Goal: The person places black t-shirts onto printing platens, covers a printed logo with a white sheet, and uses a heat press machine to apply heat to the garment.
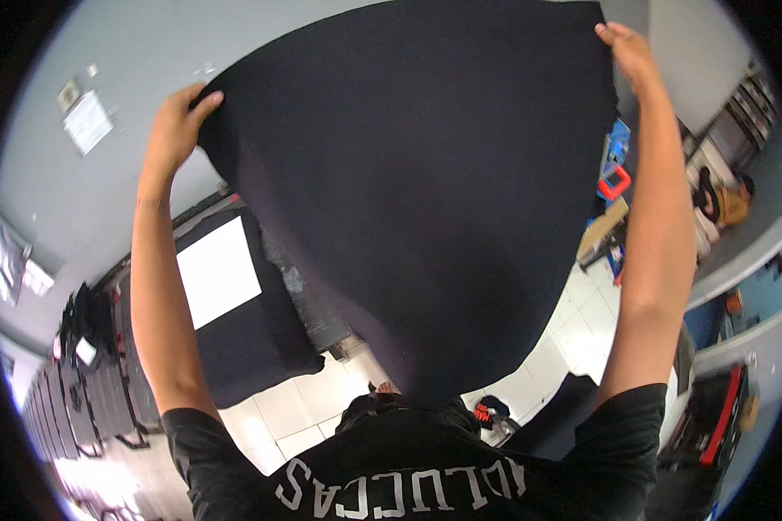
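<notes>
Grey wall (pixel 148 52) across the upper left, pale tiled floor (pixel 282 408) low in the frame, one sheet of paper (pixel 89 122) stuck on the wall. One big black cloth (pixel 426 191) fills upper centre, held up off any surface, its lower end hanging to lower centre by the wearer's shirt (pixel 391 473). Left hand (pixel 181 130), upper left, is closed on one corner, thumb on the near face, other fingers partly hidden; right hand (pixel 630 56), upper right, pinches the opposite side edge near the top. Progress, as judged: lifting and spreading done, hanging mostly flat; setting it down not yet done. Count: two hands, one held cloth, one white sheet (pixel 219 273) lying on dark fabric (pixel 261 356) at left, layers under it can't be counted. Another dark piece (pixel 552 421) sits lower right, partly behind the arm. One red-framed item (pixel 614 183) right of the cloth, kind unclear.
</notes>
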The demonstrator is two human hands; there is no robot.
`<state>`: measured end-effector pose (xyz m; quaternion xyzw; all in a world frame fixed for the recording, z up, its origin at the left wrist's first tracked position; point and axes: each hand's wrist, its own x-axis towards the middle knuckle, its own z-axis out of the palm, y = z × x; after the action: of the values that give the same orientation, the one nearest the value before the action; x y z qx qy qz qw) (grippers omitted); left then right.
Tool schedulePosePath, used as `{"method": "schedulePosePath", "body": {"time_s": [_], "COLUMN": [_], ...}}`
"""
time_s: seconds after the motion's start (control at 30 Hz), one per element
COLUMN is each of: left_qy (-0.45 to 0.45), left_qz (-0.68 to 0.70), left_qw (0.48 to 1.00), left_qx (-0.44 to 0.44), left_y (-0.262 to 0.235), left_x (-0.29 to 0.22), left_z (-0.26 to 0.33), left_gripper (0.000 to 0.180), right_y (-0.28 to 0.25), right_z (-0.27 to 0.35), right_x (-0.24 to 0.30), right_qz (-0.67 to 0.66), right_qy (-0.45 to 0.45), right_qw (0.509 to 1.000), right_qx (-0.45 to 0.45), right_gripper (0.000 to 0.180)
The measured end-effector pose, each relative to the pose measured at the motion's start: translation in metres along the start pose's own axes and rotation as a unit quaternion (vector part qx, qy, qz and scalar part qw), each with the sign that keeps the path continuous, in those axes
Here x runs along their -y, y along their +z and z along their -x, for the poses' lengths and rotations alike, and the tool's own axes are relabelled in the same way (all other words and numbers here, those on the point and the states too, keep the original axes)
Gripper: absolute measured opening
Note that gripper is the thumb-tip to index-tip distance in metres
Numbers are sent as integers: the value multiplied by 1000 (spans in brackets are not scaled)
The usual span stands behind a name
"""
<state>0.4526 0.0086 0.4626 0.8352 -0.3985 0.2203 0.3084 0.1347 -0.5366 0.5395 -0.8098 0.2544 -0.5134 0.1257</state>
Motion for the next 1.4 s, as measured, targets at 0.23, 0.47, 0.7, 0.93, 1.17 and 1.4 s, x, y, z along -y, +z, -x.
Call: {"method": "schedulePosePath", "body": {"time_s": [0.23, 0.47, 0.7, 0.93, 1.17, 1.4], "left_qy": [135, -108, -237, -389, -469, -490], "left_qz": [-13, 19, -6, 14, 52, 92], "left_qw": [955, 974, 968, 921, 882, 867], "left_qx": [-265, -196, -78, 4, 0, -20], "left_y": [-90, -57, 91, 202, 226, 227], "left_x": [-16, -133, -173, -189, -215, -230], "left_z": [-13, 183, 327, 453, 513, 544], "left_gripper": [39, 20, 31, 36, 35, 35], "right_y": [25, -22, 1, 8, -16, -30], "right_z": [-10, 117, 335, 461, 479, 487], "right_x": [42, -46, -169, -214, -245, -275], "right_qz": [-413, -419, -213, -101, -111, -89], "right_qy": [20, 99, 159, 294, 344, 319], "right_qw": [911, 899, 924, 885, 864, 849], "right_qx": [15, 82, 273, 347, 350, 412], "right_gripper": [65, 32, 15, 18, 20, 18]}}
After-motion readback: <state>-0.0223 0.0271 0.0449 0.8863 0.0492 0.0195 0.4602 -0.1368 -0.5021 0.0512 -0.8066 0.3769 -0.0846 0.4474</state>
